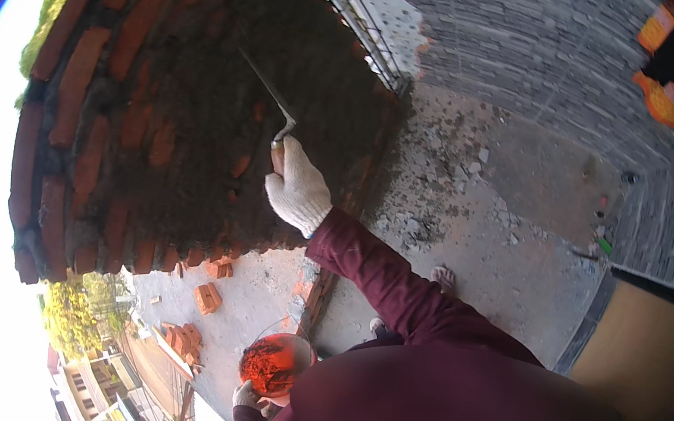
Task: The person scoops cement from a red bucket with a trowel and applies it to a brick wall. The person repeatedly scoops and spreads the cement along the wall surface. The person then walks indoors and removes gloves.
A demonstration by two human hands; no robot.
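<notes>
A trowel (280,145) is gripped by its wooden handle in my gloved right hand (298,189). Its thin blade appears edge-on against the dark wet mortar (202,121) coating much of a red brick wall (80,81). Whether the blade touches the mortar I cannot tell. Lower down, my gloved left hand (247,395) holds the rim of a red bucket (303,355); a dark, lumpy mix lies inside it, partly in bright light. The fingers of this hand are only partly visible. Both arms wear maroon sleeves.
Loose bricks (208,298) and a brick pile (182,342) lie beyond the wall's lower edge. Rubble (418,223) litters the floor beside my feet. A steel rebar frame (353,13) stands at the wall's end. Grey tiled walls (510,45) and a tan board (640,343) are to the right.
</notes>
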